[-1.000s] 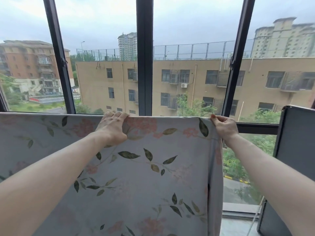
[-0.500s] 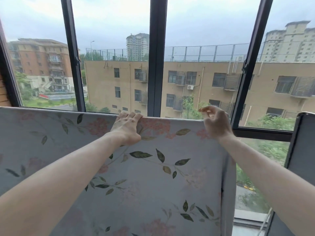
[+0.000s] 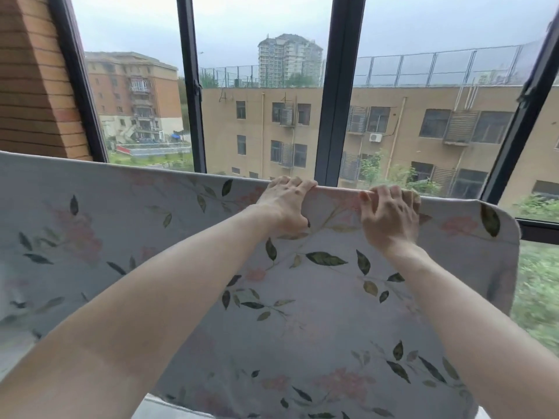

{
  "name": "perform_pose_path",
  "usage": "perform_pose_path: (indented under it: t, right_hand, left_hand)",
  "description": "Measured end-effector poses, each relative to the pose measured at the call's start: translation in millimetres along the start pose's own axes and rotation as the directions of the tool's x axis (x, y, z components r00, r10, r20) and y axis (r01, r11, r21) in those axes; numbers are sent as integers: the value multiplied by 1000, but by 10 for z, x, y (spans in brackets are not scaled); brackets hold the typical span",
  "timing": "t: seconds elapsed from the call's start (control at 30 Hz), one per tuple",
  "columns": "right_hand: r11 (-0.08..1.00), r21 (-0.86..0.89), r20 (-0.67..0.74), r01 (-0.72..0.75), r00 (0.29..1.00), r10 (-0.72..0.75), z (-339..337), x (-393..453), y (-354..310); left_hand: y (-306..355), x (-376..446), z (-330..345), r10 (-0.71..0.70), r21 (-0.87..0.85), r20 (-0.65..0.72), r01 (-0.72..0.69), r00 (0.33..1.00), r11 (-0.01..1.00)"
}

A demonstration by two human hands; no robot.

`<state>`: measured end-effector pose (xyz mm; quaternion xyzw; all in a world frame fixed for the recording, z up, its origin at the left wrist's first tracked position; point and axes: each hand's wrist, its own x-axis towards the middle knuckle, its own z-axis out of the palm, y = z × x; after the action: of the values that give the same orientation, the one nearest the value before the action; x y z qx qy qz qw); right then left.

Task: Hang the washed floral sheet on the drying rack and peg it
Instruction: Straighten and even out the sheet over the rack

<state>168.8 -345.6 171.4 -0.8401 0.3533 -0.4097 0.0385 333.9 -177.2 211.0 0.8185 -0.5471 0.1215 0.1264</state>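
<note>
- Floral sheet [image 3: 302,313]: pale fabric printed with dark leaves and pink blooms, draped over a horizontal edge across the middle of the frame and filling the lower half; its right corner hangs rounded at centre right.
- Left hand [image 3: 284,204]: fingers curled over the sheet's top fold, just left of centre, gripping it.
- Right hand [image 3: 390,216]: just beside the left, fingers hooked over the same fold, gripping it.
- Window frame [image 3: 341,86]: dark uprights behind the sheet.
- Tan building [image 3: 408,122]: beyond the glass, upper right.
</note>
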Motion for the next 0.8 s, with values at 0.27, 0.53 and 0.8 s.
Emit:
perform_pose_path:
  t: [0.27,0.53,0.8]
  right_hand:
    - [983,-133,-21,-128,992,127,83,0,-123]
    - [988,35,143,150,978,-154,572,-47,-1593]
    - [936,284,127,209,959,-252,1223,20,-2819]
  left_hand:
    - [-1909,-679,-374,-358,205,12,349,933,915]
    - [-2236,-701,-477,-335,102,43,329,941,939]
    - [-2412,-726,-473,-220,-18,-20,219,975,975]
